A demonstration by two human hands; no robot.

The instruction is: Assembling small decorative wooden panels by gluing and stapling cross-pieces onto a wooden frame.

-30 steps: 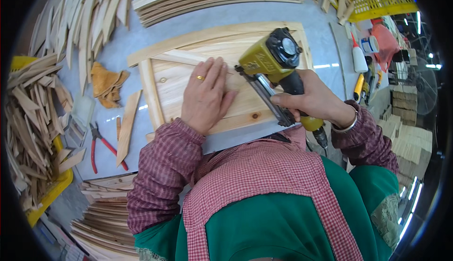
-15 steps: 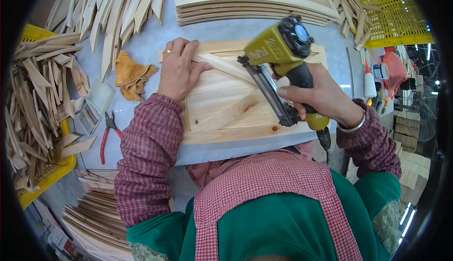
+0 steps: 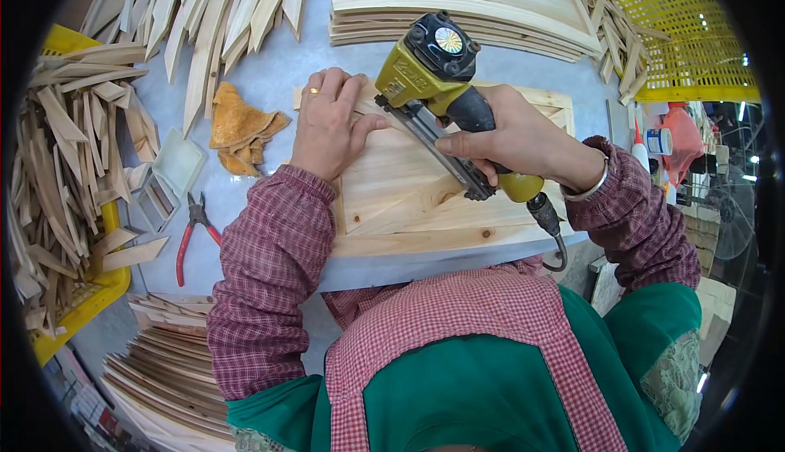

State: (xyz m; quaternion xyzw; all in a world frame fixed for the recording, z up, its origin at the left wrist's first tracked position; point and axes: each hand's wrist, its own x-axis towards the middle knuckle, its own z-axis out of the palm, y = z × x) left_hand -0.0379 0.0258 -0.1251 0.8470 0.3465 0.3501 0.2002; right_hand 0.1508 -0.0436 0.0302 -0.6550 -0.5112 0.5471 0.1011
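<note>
A pale wooden framed panel [image 3: 384,199] lies flat before me, with diagonal strips across its face. My left hand [image 3: 327,129] rests on its upper left corner, fingers stretched over the frame and thumb spread out; no tool is in it. My right hand [image 3: 523,137] is wrapped around the dark grip of a yellow-and-black nail gun [image 3: 417,76]. The gun is tilted over the panel, its nose near my left thumb. It covers most of the upper diagonal strip; whether the nose touches the wood, I cannot tell.
An orange cloth [image 3: 237,129] and red-handled pliers [image 3: 195,231] lie on the grey table, left of the panel. Wood strips fill a yellow basket [image 3: 114,264] at left; more [image 3: 213,35] lie at the back. Stacked panels [image 3: 466,19] stand beyond. A hose [image 3: 546,211] trails from the gun.
My right hand has brought the nail gun leftward, its nose now closer to my left hand. My left hand keeps its place on the panel's corner. The whole view has shifted slightly.
</note>
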